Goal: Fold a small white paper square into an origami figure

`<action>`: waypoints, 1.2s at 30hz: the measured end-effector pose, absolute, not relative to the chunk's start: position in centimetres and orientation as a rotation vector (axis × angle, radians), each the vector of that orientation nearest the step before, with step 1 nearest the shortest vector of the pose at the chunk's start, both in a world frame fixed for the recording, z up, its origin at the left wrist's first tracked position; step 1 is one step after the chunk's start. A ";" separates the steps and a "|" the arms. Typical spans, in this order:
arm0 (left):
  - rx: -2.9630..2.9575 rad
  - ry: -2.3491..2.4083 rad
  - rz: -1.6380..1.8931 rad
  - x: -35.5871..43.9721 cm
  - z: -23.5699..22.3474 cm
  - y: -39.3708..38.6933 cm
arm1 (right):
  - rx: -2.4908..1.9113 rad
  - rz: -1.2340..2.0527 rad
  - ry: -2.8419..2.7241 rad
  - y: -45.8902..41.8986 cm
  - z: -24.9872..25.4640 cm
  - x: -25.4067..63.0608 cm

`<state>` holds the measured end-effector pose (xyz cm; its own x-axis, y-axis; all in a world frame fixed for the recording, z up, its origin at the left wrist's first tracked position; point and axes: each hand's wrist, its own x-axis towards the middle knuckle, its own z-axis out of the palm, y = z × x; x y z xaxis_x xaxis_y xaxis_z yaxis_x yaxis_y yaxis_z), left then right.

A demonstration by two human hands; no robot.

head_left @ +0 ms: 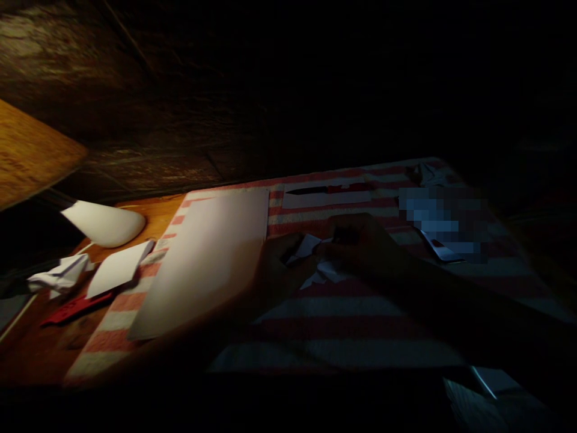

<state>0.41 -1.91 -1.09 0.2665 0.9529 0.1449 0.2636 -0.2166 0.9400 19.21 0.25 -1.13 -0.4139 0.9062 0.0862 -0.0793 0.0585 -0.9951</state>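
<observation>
As hands (278,263) (367,242) hold paper (309,245) — cloth (351,325) beneath, knife (333,189) beyond

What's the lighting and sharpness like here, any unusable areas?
Head view, left: light reaches the sheet; head view, centre: hands and the paper they hold are in shadow, edges soft; head view, right: pixelation hides part of a slim thing; head view, top right: nearly black.

Paper (309,246) wht; cloth (360,325) red/wht stripes; knife (327,189) blk & red.
</observation>
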 end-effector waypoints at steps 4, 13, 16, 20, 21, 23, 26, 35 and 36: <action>1.703 1.148 0.994 0.0 -0.8 -2.1 | -0.817 1.521 -1.493 0.0 -1.4 19.0; 1.639 1.138 0.937 0.0 -0.2 -2.2 | -0.835 1.481 -1.482 -0.6 -1.1 18.8; 1.594 1.122 0.957 0.0 -0.4 -2.3 | -0.826 1.500 -1.464 -0.7 -1.2 18.8; 1.538 1.144 0.946 0.0 -0.7 -2.1 | -0.843 1.527 -1.404 -0.7 -1.9 18.8; 1.536 1.155 0.941 0.0 -0.7 -2.1 | -0.856 1.523 -1.397 -0.7 -2.0 18.8; 1.541 1.174 0.930 0.0 -0.5 -2.1 | -0.896 1.509 -1.407 -0.7 -2.1 18.8; 1.557 1.188 0.912 0.0 -0.3 -2.2 | -0.932 1.508 -1.459 -0.8 -1.8 18.7; 1.474 1.156 0.922 0.1 -0.5 -2.3 | -0.936 1.395 -1.612 -0.6 -1.2 19.0; 1.472 1.154 0.922 0.1 -0.5 -2.3 | -0.928 1.398 -1.615 -0.6 -1.3 19.1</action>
<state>0.08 -2.27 -0.52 0.2513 0.9678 -0.0159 0.1977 -0.0352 0.9796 19.06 -0.55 -1.31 -0.4194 0.9022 0.1003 0.0303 0.1243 -0.9918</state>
